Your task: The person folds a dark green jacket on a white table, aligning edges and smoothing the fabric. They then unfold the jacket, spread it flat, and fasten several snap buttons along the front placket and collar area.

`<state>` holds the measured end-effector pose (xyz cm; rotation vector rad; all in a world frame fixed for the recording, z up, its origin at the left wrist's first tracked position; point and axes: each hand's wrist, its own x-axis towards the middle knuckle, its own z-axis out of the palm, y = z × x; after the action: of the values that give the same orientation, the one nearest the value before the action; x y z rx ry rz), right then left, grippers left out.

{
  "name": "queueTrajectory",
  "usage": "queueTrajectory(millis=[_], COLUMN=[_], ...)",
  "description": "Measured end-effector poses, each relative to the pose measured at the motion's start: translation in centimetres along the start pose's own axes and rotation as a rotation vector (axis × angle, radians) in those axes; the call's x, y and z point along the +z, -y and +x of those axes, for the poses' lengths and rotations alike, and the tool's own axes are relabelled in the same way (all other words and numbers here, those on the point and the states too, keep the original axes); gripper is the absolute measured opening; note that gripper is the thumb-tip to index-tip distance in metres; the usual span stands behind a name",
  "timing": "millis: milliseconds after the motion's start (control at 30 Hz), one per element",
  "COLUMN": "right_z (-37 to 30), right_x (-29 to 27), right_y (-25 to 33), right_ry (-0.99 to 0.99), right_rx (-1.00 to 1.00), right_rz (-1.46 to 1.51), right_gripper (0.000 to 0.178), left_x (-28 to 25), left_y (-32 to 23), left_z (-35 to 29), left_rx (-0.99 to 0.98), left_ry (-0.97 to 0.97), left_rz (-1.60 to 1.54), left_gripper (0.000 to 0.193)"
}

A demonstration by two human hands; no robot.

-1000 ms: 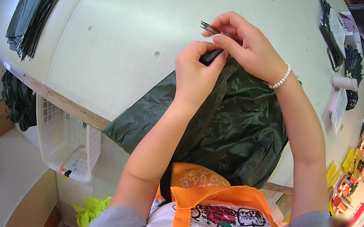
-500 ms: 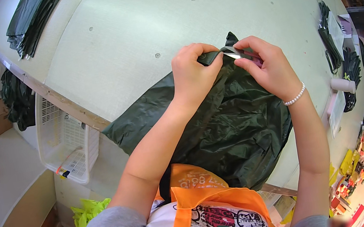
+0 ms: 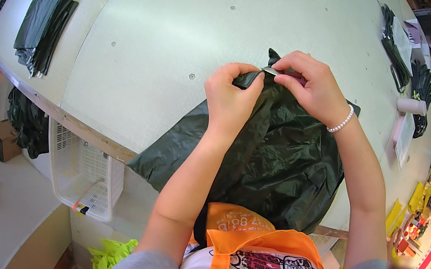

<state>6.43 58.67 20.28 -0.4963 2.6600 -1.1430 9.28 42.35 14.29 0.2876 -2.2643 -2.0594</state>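
A dark green garment of thin, shiny cloth (image 3: 283, 163) lies spread and creased on the table in front of me, its near end hanging against my apron. My left hand (image 3: 233, 94) is closed, pinching a folded edge of the cloth between thumb and fingers. In my closed right hand (image 3: 309, 81) are small thread snips (image 3: 270, 70), their metal blades touching the edge beside my left fingertips. The handle is mostly hidden by the fingers. A dark tip of cloth (image 3: 274, 56) sticks up just beyond the blades.
A stack of folded dark garments (image 3: 44, 32) lies at the table's far left. Below the left edge stands a white plastic basket (image 3: 105, 193). Dark straps (image 3: 395, 47), a pale roll (image 3: 411, 106) and a white sheet (image 3: 404, 134) lie on the right.
The snips' blades, spread apart before, now look closed together at the cloth edge. Both hands sit slightly lower in view, and the whole view has shifted a little.
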Motion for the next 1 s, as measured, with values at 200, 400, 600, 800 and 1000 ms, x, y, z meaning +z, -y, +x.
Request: queueTrajectory(millis=[200,400,600,800,1000], right_z=[-1.7,-12.7,-29.1,-27.8,-28.6], right_x=[-0.2,-1.0,-3.5,-1.8,-4.3], right_y=[-2.0,-14.5,-28.8,-29.5,-25.3], right_ry=[-0.284,-0.877,-1.080,-1.123,-1.159], right_rx=[-0.005,0.549,1.127,0.871,0.557], right_rz=[0.227,0.089,0.184,0.626,0.848], right_gripper=[0.024,0.035,0.030,0.016,0.013], left_x=[0.7,0.5,14.2,30.1,38.5], left_y=[0.8,2.8,-0.7,0.9,-0.6], left_z=[0.9,3.3,-0.7,-5.3,-6.4], left_rx=[0.128,0.321,0.410,0.524,1.179], left_ry=[-0.015,-0.192,0.362,0.952,1.234], left_rz=[0.199,0.507,0.475,0.672,0.520], left_gripper=[0.012,0.047,0.034,0.037,0.038])
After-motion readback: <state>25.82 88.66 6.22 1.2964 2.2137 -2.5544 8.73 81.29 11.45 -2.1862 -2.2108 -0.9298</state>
